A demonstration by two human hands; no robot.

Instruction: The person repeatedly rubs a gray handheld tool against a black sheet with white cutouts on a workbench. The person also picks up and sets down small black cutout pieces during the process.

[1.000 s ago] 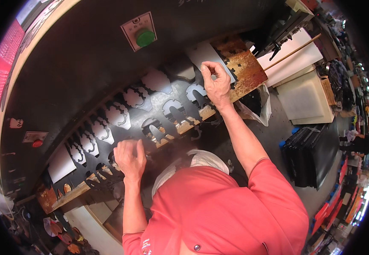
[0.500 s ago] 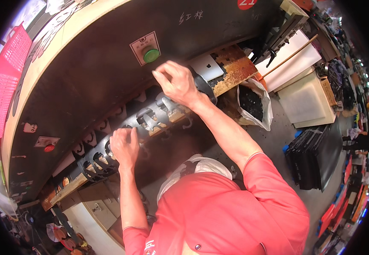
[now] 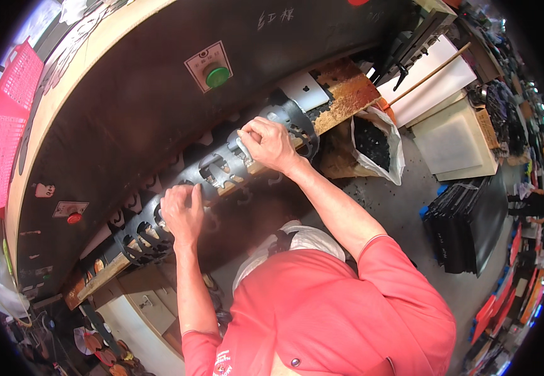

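Both hands on the dark punched strip (image 3: 221,172) (cut-out holes along it). Left hand (image 3: 183,213) fingers curl closed over its lower-left stretch. Right hand (image 3: 270,144) fingertips pinch its upper edge. Green button (image 3: 217,76) sits above the right fingers.

One long dark perforated sheet with cut-out shapes (image 3: 221,172) lies on the bench, two bare hands on it. The machine carries one green round button (image 3: 217,76) and one red round button (image 3: 74,218). One pink plastic basket (image 3: 5,138) hangs at the left.
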